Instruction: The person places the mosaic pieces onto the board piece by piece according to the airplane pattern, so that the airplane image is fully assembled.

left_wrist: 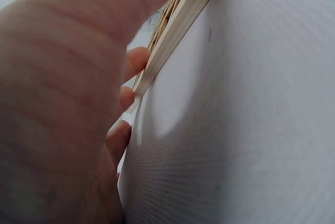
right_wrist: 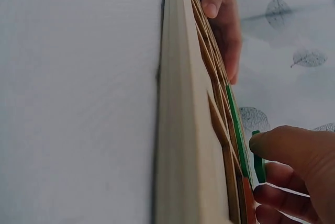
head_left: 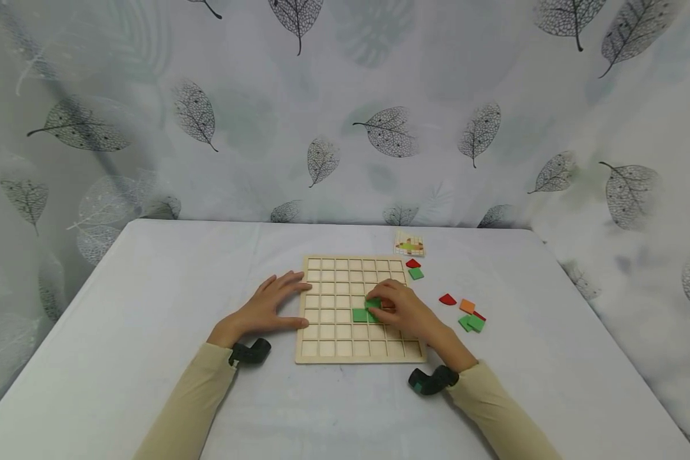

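Green tile (right_wrist: 259,164) is hovering just above the grid board (head_left: 326,349), right of the board's middle; right hand (head_left: 405,310) is pinching it between thumb and fingers. In the right wrist view its thin edge is running roughly parallel to the board's face; long axis cannot be told. Left hand (head_left: 270,303) is resting released, fingers touching the board's left edge. Loose pieces (head_left: 475,324), red, green, orange, are lying right of the board on the tabletop (head_left: 121,358).
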Tool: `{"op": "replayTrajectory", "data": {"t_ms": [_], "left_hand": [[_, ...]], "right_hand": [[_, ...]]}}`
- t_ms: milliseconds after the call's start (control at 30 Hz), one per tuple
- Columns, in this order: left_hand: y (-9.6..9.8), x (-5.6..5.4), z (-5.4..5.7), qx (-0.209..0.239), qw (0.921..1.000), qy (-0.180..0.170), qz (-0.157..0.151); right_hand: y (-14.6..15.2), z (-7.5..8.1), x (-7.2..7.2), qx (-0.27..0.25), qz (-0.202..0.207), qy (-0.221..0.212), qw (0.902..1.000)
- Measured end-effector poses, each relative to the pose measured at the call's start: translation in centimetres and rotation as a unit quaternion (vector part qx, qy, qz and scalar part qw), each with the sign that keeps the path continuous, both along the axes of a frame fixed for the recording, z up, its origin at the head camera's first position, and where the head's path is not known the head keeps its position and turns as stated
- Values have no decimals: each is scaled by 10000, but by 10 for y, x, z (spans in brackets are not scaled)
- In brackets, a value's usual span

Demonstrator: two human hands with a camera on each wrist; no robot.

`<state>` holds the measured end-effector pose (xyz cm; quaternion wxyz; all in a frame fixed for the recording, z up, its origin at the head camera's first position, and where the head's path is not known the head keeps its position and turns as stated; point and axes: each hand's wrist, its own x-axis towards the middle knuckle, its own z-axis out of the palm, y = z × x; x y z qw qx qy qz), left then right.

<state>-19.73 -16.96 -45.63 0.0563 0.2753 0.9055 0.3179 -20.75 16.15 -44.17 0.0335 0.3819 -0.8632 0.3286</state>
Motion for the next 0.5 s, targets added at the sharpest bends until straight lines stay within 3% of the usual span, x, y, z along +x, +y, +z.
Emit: {"op": "replayTrajectory", "data": {"t_ms": [300,500], "left_hand": [[0,0,-3,54,10000,27,-32],[0,0,-1,36,10000,1,-23]], "right_hand": [[-12,0,-3,20,-33,179,9998],[-11,2,-4,7,-85,-189,9998]]}}
